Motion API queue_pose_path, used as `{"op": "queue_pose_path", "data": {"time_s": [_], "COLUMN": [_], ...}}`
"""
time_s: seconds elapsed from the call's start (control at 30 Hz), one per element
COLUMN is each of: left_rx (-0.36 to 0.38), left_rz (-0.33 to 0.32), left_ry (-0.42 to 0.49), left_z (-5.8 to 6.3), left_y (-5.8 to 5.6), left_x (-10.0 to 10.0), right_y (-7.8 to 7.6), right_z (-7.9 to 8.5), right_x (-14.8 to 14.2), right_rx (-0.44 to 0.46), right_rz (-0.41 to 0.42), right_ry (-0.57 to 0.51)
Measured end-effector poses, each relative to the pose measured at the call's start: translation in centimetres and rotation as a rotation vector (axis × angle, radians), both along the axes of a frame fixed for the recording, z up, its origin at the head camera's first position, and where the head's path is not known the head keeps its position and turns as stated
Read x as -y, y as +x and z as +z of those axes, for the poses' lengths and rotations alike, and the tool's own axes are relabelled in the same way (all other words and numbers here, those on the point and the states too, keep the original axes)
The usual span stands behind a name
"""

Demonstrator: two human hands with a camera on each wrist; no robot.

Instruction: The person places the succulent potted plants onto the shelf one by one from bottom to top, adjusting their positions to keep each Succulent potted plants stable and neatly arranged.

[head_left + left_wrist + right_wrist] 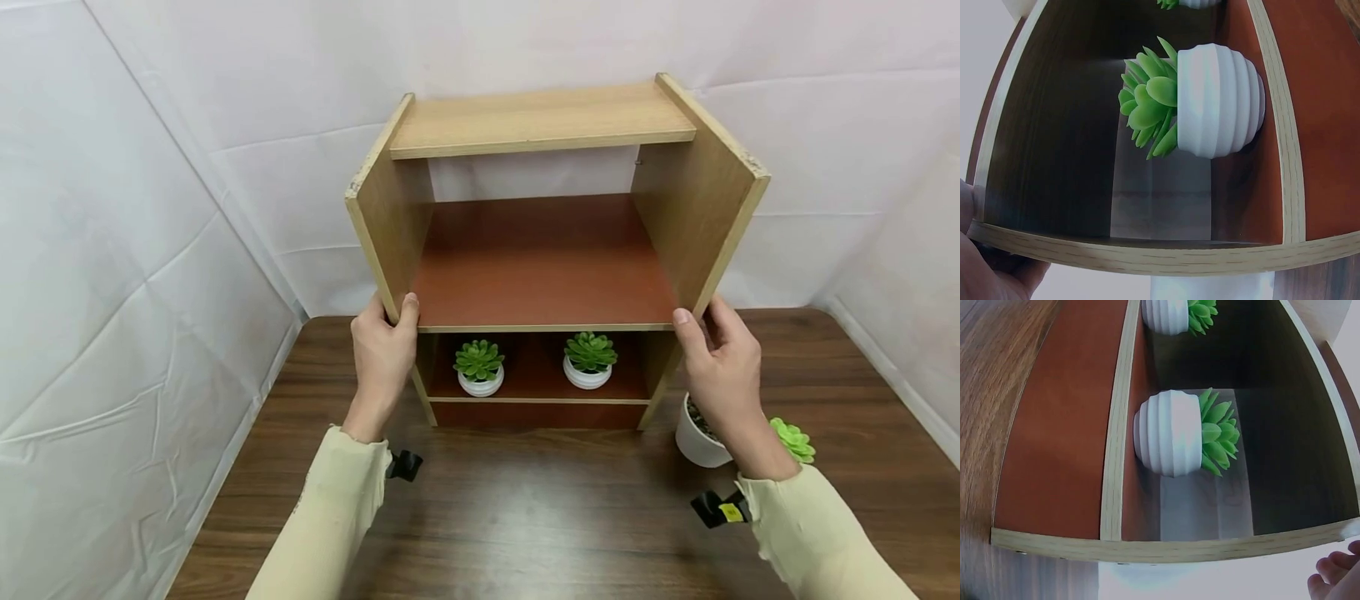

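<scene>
A small wooden shelf unit (543, 258) with tan sides and red-brown boards stands upright on the table. My left hand (384, 346) grips the front edge of its left side panel, thumb inside and fingers wrapped outside. On the opposite panel, my right hand (722, 367) holds the edge at about the same height, its thumb at the front. Two potted succulents sit in the lower compartment: the left succulent (480, 362) and the right succulent (590, 358). Each has green leaves and a ribbed white pot, seen close up as the left pot (1219, 100) and the right pot (1169, 433) in the wrist views.
A white pot (701, 437) with dark filling stands right of the shelf, partly hidden by my right hand. A light green succulent (793, 440) shows beyond that wrist. White sheeting (150, 208) surrounds the dark wooden table (525, 517) at the back and sides.
</scene>
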State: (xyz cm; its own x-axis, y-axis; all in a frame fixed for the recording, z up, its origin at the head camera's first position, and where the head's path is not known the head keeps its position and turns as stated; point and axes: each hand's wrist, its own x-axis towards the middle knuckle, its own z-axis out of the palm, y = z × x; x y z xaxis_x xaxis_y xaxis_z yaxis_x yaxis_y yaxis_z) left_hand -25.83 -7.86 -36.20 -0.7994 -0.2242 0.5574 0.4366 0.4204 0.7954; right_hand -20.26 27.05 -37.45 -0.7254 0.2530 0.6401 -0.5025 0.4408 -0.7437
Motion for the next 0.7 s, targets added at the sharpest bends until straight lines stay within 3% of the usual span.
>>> {"op": "queue_pose_path", "data": {"time_s": [0.17,0.47,0.7], "left_rx": [-0.008,0.000,-0.003], "left_rz": [0.001,0.004,0.006], "left_ry": [-0.004,0.004,0.001], "left_z": [-0.1,0.0,0.1], "left_y": [-0.1,-0.1,0.0], "left_x": [0.1,-0.1,0.0], "right_y": [0.4,1.2,1.8], "right_z": [-0.1,-1.8,-2.3], "right_x": [-0.4,-2.8,-4.2], "right_rx": [-0.002,0.009,0.050], "right_rz": [0.034,-0.064,-0.115], "right_ry": [-0.032,0.005,0.031]}}
